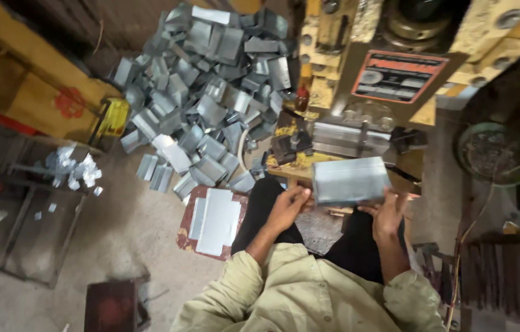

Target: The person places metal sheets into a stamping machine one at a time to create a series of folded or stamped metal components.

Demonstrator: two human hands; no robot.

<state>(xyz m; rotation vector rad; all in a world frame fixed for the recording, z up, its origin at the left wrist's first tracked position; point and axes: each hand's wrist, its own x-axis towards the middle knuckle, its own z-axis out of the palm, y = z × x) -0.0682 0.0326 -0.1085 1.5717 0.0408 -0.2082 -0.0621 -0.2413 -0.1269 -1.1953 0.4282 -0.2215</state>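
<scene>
Grey sheet [351,180] is gripped at its left edge by the left hand [289,206] and at its right corner by the right hand [389,212], just before the press [389,74]. Flat blanks [215,221] lie left; bent pieces [211,92] are heaped farther left.

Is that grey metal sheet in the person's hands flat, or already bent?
Flat, as far as shows: the grey rectangular metal sheet looks plane between left hand and right hand, unlike the heaped bent grey metal pieces.
</scene>
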